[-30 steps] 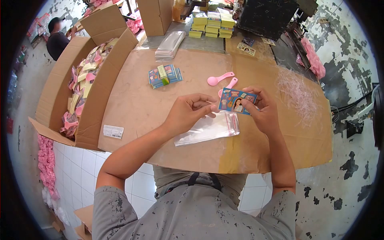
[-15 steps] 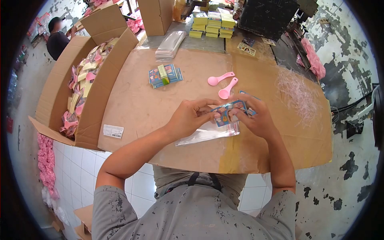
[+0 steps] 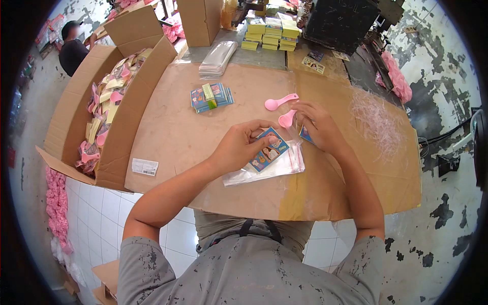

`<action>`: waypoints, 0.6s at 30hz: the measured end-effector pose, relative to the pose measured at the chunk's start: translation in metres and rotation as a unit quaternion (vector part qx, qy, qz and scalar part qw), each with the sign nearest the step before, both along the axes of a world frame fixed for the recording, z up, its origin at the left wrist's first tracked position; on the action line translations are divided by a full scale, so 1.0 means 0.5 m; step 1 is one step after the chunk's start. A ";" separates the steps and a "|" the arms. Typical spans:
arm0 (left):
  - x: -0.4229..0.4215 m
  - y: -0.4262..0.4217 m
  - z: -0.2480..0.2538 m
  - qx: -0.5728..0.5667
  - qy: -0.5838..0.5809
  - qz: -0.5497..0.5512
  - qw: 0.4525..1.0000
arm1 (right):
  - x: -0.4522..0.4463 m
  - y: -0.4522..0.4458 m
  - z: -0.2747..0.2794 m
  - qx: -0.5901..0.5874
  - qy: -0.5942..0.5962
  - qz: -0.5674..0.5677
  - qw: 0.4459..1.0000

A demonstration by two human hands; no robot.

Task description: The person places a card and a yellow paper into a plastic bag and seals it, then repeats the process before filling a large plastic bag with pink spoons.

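My left hand (image 3: 243, 146) pinches a blue printed card (image 3: 268, 154) above a pile of clear plastic bags (image 3: 290, 161). The fingers of my right hand (image 3: 316, 123) reach the handle of a pink spoon (image 3: 287, 118) and seem closed on it. Under that palm shows part of another blue card (image 3: 305, 134). A second pink spoon (image 3: 277, 103) lies just beyond. To the left is a banded stack of blue cards (image 3: 211, 96).
An open carton (image 3: 124, 119) of packed pink spoons stands at the left. Clear sleeves (image 3: 217, 60) and stacks of yellow-edged cards (image 3: 272, 31) lie at the back. Shredded plastic strands (image 3: 378, 119) are at the right. A person (image 3: 72, 48) is at the far left.
My right hand has left the card held by my left hand and moved up to the nearer pink spoon. That card is now tilted over the bags.
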State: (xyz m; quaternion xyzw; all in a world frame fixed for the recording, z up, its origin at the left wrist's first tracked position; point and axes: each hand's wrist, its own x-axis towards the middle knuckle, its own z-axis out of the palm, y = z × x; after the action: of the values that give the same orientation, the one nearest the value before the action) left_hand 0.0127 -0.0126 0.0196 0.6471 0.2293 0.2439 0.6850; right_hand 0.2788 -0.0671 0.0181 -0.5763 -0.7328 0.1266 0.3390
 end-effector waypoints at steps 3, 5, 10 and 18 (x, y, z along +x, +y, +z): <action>-0.009 0.005 0.014 -0.014 0.044 -0.008 0.999 | 0.013 0.043 -0.018 0.047 -0.146 0.010 0.988; -0.012 0.015 0.000 -0.005 0.047 -0.008 0.999 | 0.011 0.053 -0.012 0.040 -0.166 0.030 0.985; -0.010 0.023 -0.008 -0.004 -0.050 0.039 0.998 | -0.035 0.008 0.112 -0.072 0.023 0.080 0.994; -0.009 0.015 -0.008 0.027 -0.022 0.032 0.999 | -0.032 -0.043 0.151 -0.063 0.046 0.067 0.995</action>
State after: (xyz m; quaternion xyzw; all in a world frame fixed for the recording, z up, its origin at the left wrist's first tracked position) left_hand 0.0084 -0.0052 0.0154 0.6522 0.2282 0.2865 0.6637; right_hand 0.2625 -0.0886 0.0937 -0.5393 -0.7442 0.2213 0.3261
